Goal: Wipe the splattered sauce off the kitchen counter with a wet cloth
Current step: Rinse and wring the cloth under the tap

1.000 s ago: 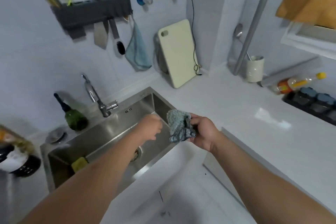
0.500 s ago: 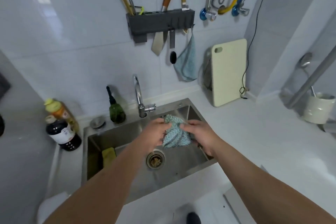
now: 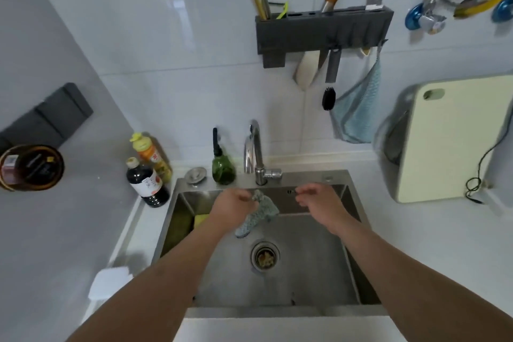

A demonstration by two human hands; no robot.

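Cloth [image 3: 256, 215] is pinched by L hand [image 3: 233, 207] over sink [image 3: 319, 280], below tap [image 3: 256, 155]; R hand [image 3: 316, 200] loosely curled, empty. Weak pinch: cloth could be dropped into drain [image 3: 265, 256].

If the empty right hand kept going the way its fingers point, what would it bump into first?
The right hand points left and slightly away, so probably the faucet base or the cloth held by the left hand; depth is unclear.
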